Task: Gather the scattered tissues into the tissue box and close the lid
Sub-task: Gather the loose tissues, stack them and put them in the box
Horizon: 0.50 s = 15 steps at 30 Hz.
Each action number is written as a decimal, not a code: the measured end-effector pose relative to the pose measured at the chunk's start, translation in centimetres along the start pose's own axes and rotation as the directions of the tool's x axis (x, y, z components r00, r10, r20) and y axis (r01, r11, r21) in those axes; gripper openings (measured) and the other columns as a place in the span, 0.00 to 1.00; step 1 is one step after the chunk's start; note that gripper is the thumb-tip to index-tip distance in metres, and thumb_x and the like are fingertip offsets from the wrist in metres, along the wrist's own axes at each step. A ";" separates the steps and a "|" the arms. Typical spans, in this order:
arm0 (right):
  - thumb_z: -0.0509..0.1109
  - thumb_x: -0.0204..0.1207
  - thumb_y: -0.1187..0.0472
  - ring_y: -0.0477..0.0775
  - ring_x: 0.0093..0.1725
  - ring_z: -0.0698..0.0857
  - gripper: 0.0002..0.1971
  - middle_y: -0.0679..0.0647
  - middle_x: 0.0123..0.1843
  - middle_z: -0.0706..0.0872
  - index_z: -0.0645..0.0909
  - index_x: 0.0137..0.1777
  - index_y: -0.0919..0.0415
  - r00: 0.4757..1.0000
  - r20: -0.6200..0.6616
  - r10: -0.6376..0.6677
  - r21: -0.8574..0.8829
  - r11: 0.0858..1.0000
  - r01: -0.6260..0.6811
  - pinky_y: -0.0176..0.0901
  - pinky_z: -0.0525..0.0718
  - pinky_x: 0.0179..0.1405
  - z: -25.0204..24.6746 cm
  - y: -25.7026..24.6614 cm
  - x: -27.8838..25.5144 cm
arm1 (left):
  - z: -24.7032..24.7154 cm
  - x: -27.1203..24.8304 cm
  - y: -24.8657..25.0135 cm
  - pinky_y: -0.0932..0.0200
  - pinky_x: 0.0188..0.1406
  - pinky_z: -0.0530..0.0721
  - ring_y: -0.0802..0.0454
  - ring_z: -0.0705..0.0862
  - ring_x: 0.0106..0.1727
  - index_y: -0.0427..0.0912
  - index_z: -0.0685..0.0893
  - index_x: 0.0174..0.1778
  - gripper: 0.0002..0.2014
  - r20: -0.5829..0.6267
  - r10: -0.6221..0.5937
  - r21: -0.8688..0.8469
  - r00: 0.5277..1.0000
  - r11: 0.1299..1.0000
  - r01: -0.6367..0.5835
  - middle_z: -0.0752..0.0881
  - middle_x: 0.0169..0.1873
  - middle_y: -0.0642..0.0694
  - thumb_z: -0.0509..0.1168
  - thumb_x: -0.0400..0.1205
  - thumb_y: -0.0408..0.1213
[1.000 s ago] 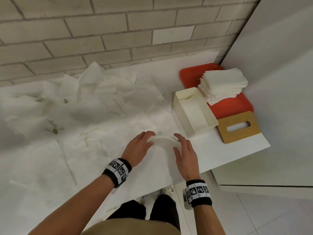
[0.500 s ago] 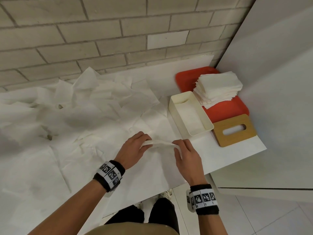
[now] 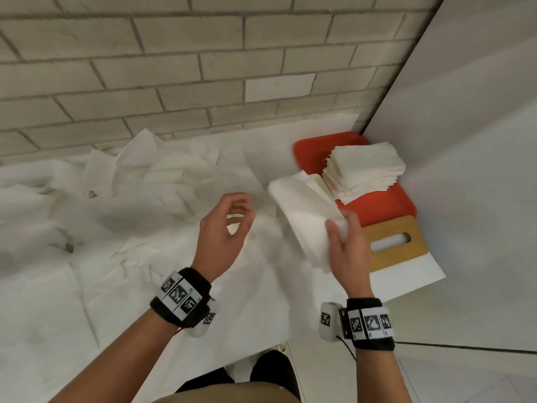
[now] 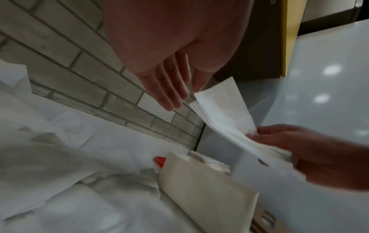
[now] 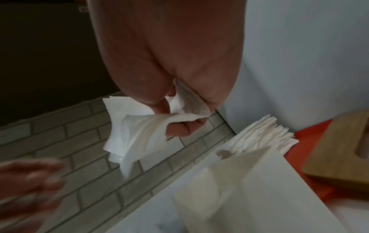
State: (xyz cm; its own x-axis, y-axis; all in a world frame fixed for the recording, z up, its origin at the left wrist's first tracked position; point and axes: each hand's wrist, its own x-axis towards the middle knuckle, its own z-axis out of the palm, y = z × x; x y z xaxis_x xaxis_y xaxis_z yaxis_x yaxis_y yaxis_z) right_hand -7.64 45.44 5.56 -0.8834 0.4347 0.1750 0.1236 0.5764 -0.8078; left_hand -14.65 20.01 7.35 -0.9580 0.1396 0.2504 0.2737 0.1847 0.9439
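Note:
My right hand (image 3: pixel 340 225) pinches a folded white tissue (image 3: pixel 302 210) by its near end and holds it in the air over the cream tissue box (image 3: pixel 317 179), which the tissue mostly hides. In the right wrist view the thumb and fingers (image 5: pixel 179 129) clamp the tissue (image 5: pixel 137 134). My left hand (image 3: pixel 241 213) hovers just left of it with loosely curled fingers and nothing in it. The wooden lid (image 3: pixel 392 242) with its slot lies flat to the right of the box. Many loose tissues (image 3: pixel 151 184) cover the table to the left.
A red tray (image 3: pixel 383 207) at the back right carries a stack of folded tissues (image 3: pixel 366 167). A brick wall runs behind the white table (image 3: pixel 412 277) and a white panel stands on the right. The table's front edge is near my wrists.
Both hands have risen off the table. The right hand has carried the folded tissue up and right, over the box. The left hand has let go of it.

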 end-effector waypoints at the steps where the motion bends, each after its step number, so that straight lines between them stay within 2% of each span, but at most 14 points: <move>1: 0.66 0.94 0.56 0.50 0.52 0.88 0.15 0.51 0.56 0.91 0.79 0.76 0.58 0.999 -0.029 0.022 -0.004 1.000 -0.022 0.36 0.78 0.44 -0.3 0.1 1.6 | 0.0 0.1 -0.5 0.65 0.57 0.88 0.51 0.91 0.57 0.48 0.85 0.64 0.11 0.029 -0.020 0.033 0.999 0.999 0.019 0.91 0.49 0.54 0.72 0.88 0.31; 3: 0.65 0.94 0.58 0.60 0.58 0.88 0.17 0.58 0.58 0.90 0.77 0.78 0.62 0.996 -0.016 0.084 -0.088 0.992 -0.085 0.42 0.76 0.48 -0.3 0.6 4.2 | -0.3 -0.2 -3.0 0.60 0.56 0.90 0.53 0.91 0.55 0.50 0.85 0.62 0.10 0.102 -0.083 0.158 0.991 0.985 0.066 0.91 0.48 0.57 0.71 0.88 0.33; 5: 0.64 0.93 0.62 0.71 0.61 0.86 0.19 0.66 0.59 0.87 0.70 0.81 0.62 0.971 0.112 0.210 -0.229 0.957 -0.180 0.50 0.77 0.50 0.8 1.5 5.8 | -0.8 -1.0 -5.9 0.52 0.56 0.90 0.56 0.90 0.54 0.53 0.84 0.61 0.10 0.169 -0.139 0.349 0.976 0.934 0.072 0.90 0.48 0.59 0.70 0.87 0.35; 6: 0.65 0.92 0.65 0.73 0.60 0.86 0.22 0.69 0.60 0.86 0.65 0.83 0.60 0.946 0.188 0.265 -0.327 0.925 -0.195 0.56 0.81 0.51 1.7 2.0 6.1 | -1.1 -1.4 -7.2 0.50 0.55 0.90 0.57 0.88 0.56 0.54 0.83 0.62 0.10 0.196 -0.174 0.456 0.965 0.888 0.067 0.89 0.51 0.60 0.70 0.87 0.36; 8: 0.66 0.84 0.74 0.70 0.52 0.88 0.32 0.67 0.55 0.87 0.59 0.83 0.51 0.912 0.292 0.287 -0.502 0.858 -0.109 0.63 0.90 0.49 3.2 2.7 6.1 | -2.1 -2.1 -9.4 0.50 0.53 0.86 0.51 0.85 0.61 0.52 0.82 0.65 0.12 0.230 -0.241 0.640 0.943 0.768 0.041 0.86 0.57 0.57 0.69 0.87 0.37; 10: 0.59 0.78 0.81 0.64 0.45 0.86 0.33 0.62 0.49 0.86 0.65 0.76 0.48 0.920 0.297 0.254 -0.601 0.799 -0.026 0.60 0.89 0.43 4.1 3.4 6.0 | -3.3 -2.5 -10.9 0.49 0.52 0.85 0.44 0.83 0.62 0.47 0.83 0.66 0.13 0.199 -0.254 0.735 0.947 0.678 0.027 0.86 0.60 0.51 0.70 0.86 0.35; 12: 0.53 0.79 0.81 0.64 0.47 0.83 0.25 0.62 0.54 0.83 0.74 0.68 0.56 0.941 0.242 0.235 -0.634 0.773 -0.029 0.58 0.84 0.45 4.1 3.5 6.3 | -4.5 -2.4 -11.8 0.45 0.54 0.86 0.40 0.84 0.61 0.44 0.84 0.65 0.12 0.133 -0.269 0.767 0.954 0.638 0.073 0.86 0.59 0.47 0.70 0.85 0.35; 14: 0.58 0.81 0.78 0.67 0.54 0.86 0.19 0.63 0.60 0.84 0.81 0.65 0.62 0.928 0.250 0.277 -0.688 0.725 -0.031 0.58 0.88 0.51 4.3 3.7 6.5 | -5.3 -2.4 -12.5 0.44 0.57 0.86 0.39 0.82 0.63 0.44 0.83 0.66 0.14 0.087 -0.315 0.778 0.945 0.614 0.133 0.85 0.61 0.46 0.72 0.86 0.42; 15: 0.62 0.81 0.76 0.66 0.57 0.87 0.18 0.62 0.61 0.84 0.83 0.66 0.62 0.907 0.275 0.318 -0.713 0.701 -0.030 0.58 0.90 0.54 4.4 3.7 6.5 | -5.5 -2.5 -12.8 0.43 0.60 0.85 0.40 0.81 0.66 0.45 0.81 0.70 0.20 0.098 -0.358 0.778 0.929 0.609 0.153 0.83 0.65 0.46 0.73 0.85 0.48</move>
State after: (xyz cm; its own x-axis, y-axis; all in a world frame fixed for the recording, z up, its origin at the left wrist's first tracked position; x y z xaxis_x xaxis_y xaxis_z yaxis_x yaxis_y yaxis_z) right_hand -14.94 47.34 1.26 -0.8864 0.3874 -0.2533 0.4350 0.8842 -0.1700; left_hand -16.21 11.96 -4.20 -0.9792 0.1588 -0.1265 0.0870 0.8910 0.4455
